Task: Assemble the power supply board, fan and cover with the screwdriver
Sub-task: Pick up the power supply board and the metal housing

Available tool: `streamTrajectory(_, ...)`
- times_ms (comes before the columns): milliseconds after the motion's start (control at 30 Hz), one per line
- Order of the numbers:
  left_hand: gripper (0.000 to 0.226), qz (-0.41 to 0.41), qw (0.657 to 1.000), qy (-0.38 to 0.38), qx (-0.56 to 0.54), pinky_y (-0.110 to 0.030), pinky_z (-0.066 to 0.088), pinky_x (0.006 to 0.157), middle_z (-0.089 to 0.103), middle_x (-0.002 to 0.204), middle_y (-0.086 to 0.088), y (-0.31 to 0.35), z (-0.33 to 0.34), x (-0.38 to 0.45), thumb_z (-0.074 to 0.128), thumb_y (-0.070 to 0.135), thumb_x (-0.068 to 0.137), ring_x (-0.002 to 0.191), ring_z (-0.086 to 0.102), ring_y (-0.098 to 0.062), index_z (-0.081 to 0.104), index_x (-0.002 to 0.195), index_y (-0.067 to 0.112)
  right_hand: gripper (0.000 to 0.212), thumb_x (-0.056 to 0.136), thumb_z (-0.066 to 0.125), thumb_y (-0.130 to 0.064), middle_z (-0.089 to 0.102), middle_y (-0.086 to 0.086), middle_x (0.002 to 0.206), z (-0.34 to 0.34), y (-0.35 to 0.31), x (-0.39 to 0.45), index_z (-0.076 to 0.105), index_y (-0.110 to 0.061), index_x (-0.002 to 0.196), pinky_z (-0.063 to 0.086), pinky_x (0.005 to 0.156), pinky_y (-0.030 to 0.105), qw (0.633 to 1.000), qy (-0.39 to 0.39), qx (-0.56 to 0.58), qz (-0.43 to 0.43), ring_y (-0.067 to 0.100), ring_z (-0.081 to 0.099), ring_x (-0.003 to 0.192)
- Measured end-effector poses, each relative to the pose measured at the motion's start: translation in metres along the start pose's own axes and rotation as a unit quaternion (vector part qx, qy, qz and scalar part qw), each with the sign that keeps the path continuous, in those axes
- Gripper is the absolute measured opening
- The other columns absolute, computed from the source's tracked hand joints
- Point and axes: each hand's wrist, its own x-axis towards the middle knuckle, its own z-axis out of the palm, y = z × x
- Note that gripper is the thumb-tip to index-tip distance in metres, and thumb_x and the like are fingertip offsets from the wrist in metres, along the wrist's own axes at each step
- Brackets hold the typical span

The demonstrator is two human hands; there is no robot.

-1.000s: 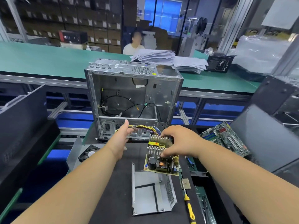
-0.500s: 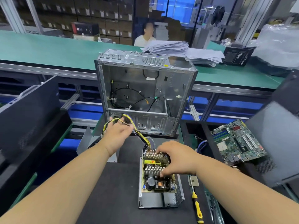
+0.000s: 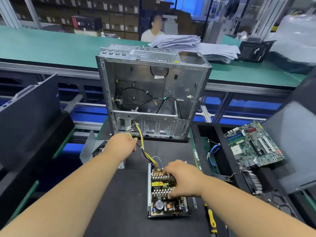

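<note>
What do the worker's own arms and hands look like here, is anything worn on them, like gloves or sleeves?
Nothing is worn that shows. The left hand and the right hand are bare, with no gloves, and both forearms are uncovered as far back as the picture's lower edge, so no sleeve shows. No watch, wrist strap, ring or marking is visible on either.

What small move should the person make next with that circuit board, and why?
Probably let go and pick up the screwdriver. The power supply board already sits in its metal tray under the right hand, the left hand holds the wire bundle aside, and no screwdriving has started.
</note>
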Motion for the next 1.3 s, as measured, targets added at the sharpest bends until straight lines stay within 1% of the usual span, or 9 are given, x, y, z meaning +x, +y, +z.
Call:
streamTrajectory(200,0.053,-0.018,1.0,-0.019,0.001,-0.026,0.048,0.064,0.061,0.046,0.006,-0.006,0.01,-0.006,0.052,0.043,0.094,0.058,0.062,-0.014,0.066,0.049,0.02,0.073,0.066,0.078,-0.05,0.053,-0.011,0.115,0.013,0.004,0.005,0.051,-0.03,0.13,0.049,0.084,0.036,1.0,0.01,0.004,0.011,0.014,0.042,0.113)
streamTrajectory(367,0.036,0.077,0.994,-0.067,-0.023,-0.028,0.045,0.061,0.06,0.059,0.009,-0.006,0.028,-0.024,0.056,0.044,0.092,0.06,0.056,-0.009,0.066,0.062,0.027,0.071,0.066,0.076,-0.049,0.054,-0.009,0.118,0.022,0.003,0.005,0.052,-0.03,0.13,0.049,0.082,0.035,1.0,0.017,-0.024,0.006,0.016,0.044,0.115)
streamTrajectory(533,0.006,0.169,0.982,-0.085,-0.023,-0.027,0.047,0.079,0.06,0.088,0.008,-0.001,0.045,-0.042,0.066,0.032,0.087,0.085,0.059,-0.011,0.068,0.086,0.026,0.068,0.067,0.074,-0.05,0.055,-0.008,0.117,0.023,0.002,0.005,0.052,-0.03,0.129,0.05,0.085,0.036,0.999,0.031,-0.022,0.006,0.018,0.049,0.114)
streamTrajectory(633,0.02,0.254,0.958,-0.135,0.008,-0.024,0.043,0.088,0.061,0.094,0.007,0.002,0.052,-0.05,0.071,0.04,0.082,0.093,0.055,-0.009,0.07,0.096,0.025,0.064,0.066,0.075,-0.05,0.056,-0.008,0.113,0.027,0.001,0.004,0.054,-0.032,0.125,0.05,0.085,0.035,0.999,0.043,-0.008,0.008,0.018,0.052,0.111)
streamTrajectory(733,0.035,0.305,0.938,-0.122,0.108,-0.026,0.036,0.094,0.062,0.098,0.012,0.007,0.054,-0.051,0.069,0.055,0.078,0.099,0.047,-0.011,0.067,0.102,0.029,0.061,0.066,0.075,-0.049,0.057,-0.009,0.112,0.029,0.001,0.004,0.056,-0.034,0.121,0.049,0.086,0.034,0.998,0.059,0.013,0.015,0.017,0.054,0.109)
streamTrajectory(933,0.071,0.33,0.898,-0.122,0.265,-0.034,0.029,0.095,0.052,0.101,0.009,0.015,0.065,-0.058,0.054,0.083,0.062,0.102,0.036,-0.015,0.057,0.103,0.025,0.06,0.066,0.076,-0.056,0.058,-0.003,0.105,0.032,-0.001,0.003,0.058,-0.028,0.117,0.05,0.085,0.035,0.998,0.062,-0.002,0.017,0.02,0.052,0.11)
streamTrajectory(1067,0.08,0.326,0.895,-0.107,0.284,-0.035,0.025,0.099,0.048,0.11,0.008,0.015,0.072,-0.06,0.058,0.083,0.057,0.107,0.034,-0.018,0.048,0.112,0.025,0.065,0.073,0.074,-0.057,0.058,0.0,0.123,0.009,0.011,-0.001,0.057,-0.024,0.126,0.043,0.097,0.033,0.996,0.039,0.079,0.001,0.016,0.045,0.121)
streamTrajectory(1200,0.084,0.318,0.895,-0.115,0.291,-0.037,0.023,0.103,0.048,0.12,0.009,0.017,0.074,-0.061,0.059,0.082,0.06,0.115,0.034,-0.018,0.047,0.123,0.028,0.022,0.093,0.06,-0.035,0.059,-0.007,0.11,-0.021,0.043,-0.011,0.061,-0.026,0.113,0.041,0.086,0.025,0.971,0.157,0.139,0.114,0.014,0.057,0.105)
streamTrajectory(1300,0.085,0.314,0.894,-0.138,0.289,-0.039,0.019,0.108,0.049,0.127,0.008,0.021,0.078,-0.062,0.061,0.079,0.063,0.123,0.036,-0.016,0.045,0.13,0.029,0.018,0.091,0.06,-0.037,0.061,-0.003,0.098,-0.025,0.059,-0.016,0.054,-0.024,0.1,0.049,0.079,0.034,0.952,0.087,0.177,0.233,0.021,0.062,0.088)
